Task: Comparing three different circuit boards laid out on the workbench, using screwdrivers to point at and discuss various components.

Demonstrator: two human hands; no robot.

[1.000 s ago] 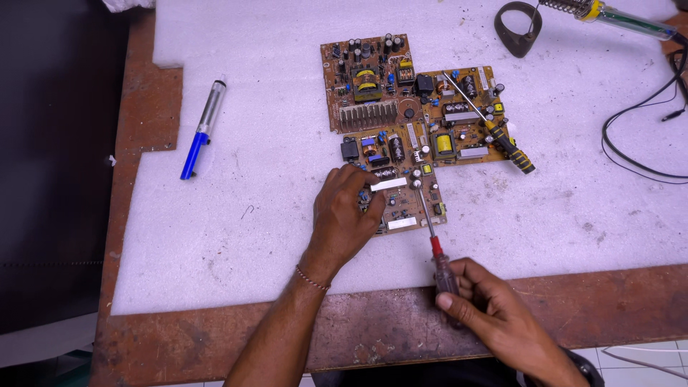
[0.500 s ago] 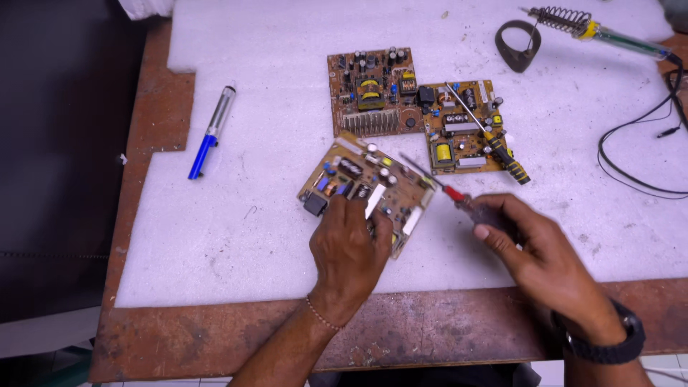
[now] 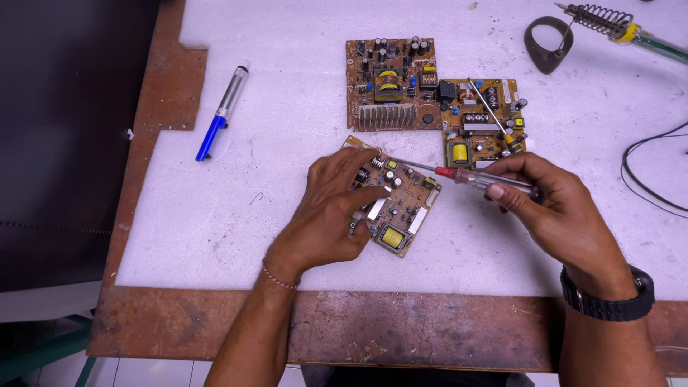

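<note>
At the desk's front edge, a left hand (image 3: 331, 211) presses flat on a small brown circuit board (image 3: 398, 204) lying on the white mat (image 3: 215, 215). The right hand (image 3: 555, 208) grips a red-handled screwdriver (image 3: 459, 174), its tip at the board's far corner; a larger L-shaped circuit board (image 3: 430, 97) lies beyond.

Open white mat (image 3: 287, 107) lies left of the small board (image 3: 401, 208), broken only by a blue pen (image 3: 221, 115) near the left edge. Behind it the large board (image 3: 430, 100) blocks passage, with a second screwdriver (image 3: 491, 111) lying across it. At far right a black cable (image 3: 648, 179), a soldering iron (image 3: 616, 29) and a dark ring (image 3: 548, 46) crowd the mat.
</note>
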